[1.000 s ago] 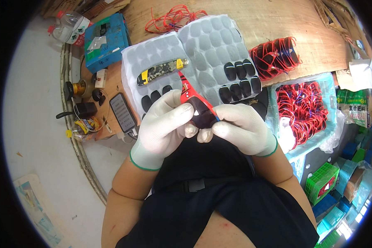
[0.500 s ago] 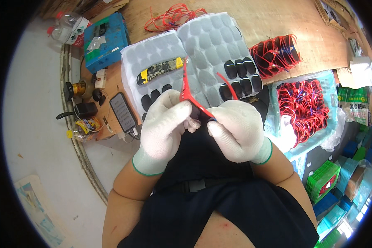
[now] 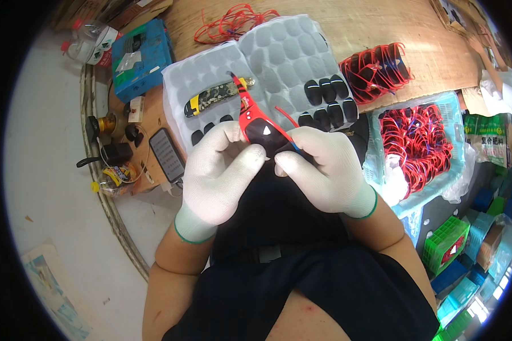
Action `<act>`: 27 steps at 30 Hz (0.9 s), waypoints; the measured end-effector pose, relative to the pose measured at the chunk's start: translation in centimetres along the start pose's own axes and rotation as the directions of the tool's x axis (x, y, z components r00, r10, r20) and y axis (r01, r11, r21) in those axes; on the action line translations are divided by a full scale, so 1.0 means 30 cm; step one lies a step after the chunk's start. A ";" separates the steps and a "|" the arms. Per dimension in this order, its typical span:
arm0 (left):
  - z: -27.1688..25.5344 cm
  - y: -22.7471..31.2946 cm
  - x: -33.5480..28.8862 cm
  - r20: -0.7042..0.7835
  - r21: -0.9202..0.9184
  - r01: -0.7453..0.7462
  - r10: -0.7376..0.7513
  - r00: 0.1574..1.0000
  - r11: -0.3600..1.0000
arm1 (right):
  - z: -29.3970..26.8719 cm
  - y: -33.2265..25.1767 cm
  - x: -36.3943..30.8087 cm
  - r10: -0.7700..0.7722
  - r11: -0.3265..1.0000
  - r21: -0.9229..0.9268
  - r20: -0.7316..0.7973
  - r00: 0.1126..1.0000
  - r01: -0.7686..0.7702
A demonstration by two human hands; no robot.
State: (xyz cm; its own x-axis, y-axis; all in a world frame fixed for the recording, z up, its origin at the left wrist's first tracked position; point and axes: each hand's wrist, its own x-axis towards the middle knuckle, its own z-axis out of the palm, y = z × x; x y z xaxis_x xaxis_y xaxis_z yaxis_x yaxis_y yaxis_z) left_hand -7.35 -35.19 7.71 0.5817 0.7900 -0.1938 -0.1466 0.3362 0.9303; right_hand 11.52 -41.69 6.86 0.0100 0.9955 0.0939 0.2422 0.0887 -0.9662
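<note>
Both of my hands wear white knit gloves with green cuffs. Between them is a pair of red sunglasses with dark lenses, held over my lap. My left hand pinches one side of the front, thumb at the lower edge of a lens. On the other side, my right hand grips near the lens edge, partly hiding it. One red temple points away past the left fingers. Just beyond lie white moulded trays with oval wells, some holding black lenses. A yellow-and-camouflage utility knife rests across the left tray.
Stacked red glasses frames stand right of the trays; more fill a light-blue basket. Loose red frames lie at the back. At left are a blue box, a phone, and plastic bottles. Green crates sit lower right.
The sunglasses have been tilted so a dark lens now faces up toward me. Both hands have shifted slightly, my left thumb moving onto the lens edge.
</note>
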 end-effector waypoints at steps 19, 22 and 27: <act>-0.018 0.048 0.000 -0.021 0.206 -0.102 0.108 0.994 0.973 | 0.036 -0.069 0.064 0.103 0.985 0.144 -0.012 0.995 -0.100; -0.015 0.040 0.001 -0.019 0.169 -0.119 0.124 0.992 0.978 | 0.043 -0.068 0.062 -0.036 0.999 -0.011 -0.083 0.996 0.035; 0.004 0.046 -0.018 0.000 0.055 -0.145 0.145 0.989 0.988 | 0.072 -0.068 0.024 -0.195 0.978 -0.112 -0.181 0.964 0.177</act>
State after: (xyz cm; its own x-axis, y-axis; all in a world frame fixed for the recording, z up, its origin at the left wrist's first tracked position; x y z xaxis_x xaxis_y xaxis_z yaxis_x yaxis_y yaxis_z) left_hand -7.77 -35.23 9.14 0.5543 0.8304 -0.0567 -0.1853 0.1896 0.9642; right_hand 8.93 -41.07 8.38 0.1377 0.9366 0.3222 0.3472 0.2590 -0.9013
